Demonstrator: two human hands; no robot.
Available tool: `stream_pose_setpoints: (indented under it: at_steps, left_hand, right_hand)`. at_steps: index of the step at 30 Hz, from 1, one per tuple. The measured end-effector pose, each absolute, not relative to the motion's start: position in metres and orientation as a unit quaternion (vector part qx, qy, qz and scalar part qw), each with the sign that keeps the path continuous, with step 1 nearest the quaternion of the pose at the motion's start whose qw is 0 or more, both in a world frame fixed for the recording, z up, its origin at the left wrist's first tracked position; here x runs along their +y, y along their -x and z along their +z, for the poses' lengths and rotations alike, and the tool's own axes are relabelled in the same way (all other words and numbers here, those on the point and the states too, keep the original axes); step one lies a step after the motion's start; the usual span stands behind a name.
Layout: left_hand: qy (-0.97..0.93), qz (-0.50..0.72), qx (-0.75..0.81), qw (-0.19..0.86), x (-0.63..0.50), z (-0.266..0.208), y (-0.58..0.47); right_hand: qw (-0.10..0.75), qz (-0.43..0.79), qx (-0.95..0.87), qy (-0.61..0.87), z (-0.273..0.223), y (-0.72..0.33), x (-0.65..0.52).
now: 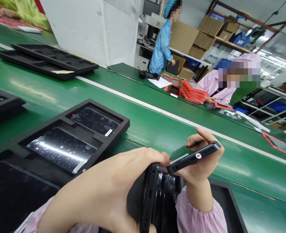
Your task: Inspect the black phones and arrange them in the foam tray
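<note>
While the left hand point(113, 181) grips a dark phone point(149, 197) on edge between thumb and fingers, the right hand point(203, 153) holds a second phone point(193, 157), tilted, a red arrow sticker on its end. The left fingertips are close by that phone's corner; whether they touch, I cannot tell. Under both hands is a black tray point(232, 197), partly hidden. To the left, another tray point(124, 121) carries film-covered screens point(62, 150) in separate compartments. All this rests on a glossy green bench point(147, 119) crossed lengthwise by a white strip point(138, 97), with reflections along it. Two trays point(84, 65) lie overlapped at upper left, near a pale block point(91, 29) and a yellow sleeve point(37, 14). Across the bench, a person in pink point(215, 79) handles a red frame beside a stack of red frames point(192, 92); behind, a person in blue point(160, 48) stands near cardboard point(184, 35) and shelving
</note>
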State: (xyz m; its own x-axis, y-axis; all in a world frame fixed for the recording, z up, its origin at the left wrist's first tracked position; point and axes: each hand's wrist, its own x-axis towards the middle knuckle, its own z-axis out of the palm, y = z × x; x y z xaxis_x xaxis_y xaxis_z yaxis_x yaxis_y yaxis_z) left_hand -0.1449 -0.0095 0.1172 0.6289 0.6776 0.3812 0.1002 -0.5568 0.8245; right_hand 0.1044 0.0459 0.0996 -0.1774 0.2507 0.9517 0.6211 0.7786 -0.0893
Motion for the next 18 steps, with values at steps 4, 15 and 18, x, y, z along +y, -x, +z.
stream_pose_setpoints:
  at_steps: [4, 15, 18]
  left_hand:
    - [-0.817, 0.356, 0.238, 0.387, -0.0088, 0.1176, 0.1444]
    - [-0.807, 0.336, 0.222, 0.432, -0.0036, 0.1183, 0.1408]
    - [-0.810, 0.330, 0.208, 0.438, -0.0010, 0.1142, 0.1410]
  right_hand:
    - [0.573, -0.153, -0.755, 0.279, 0.1009, -0.1041, 0.0471]
    - [0.603, -0.105, -0.743, 0.272, 0.1001, -0.1023, 0.0466]
    - [0.610, -0.101, -0.738, 0.269, 0.1000, -0.1014, 0.0469]
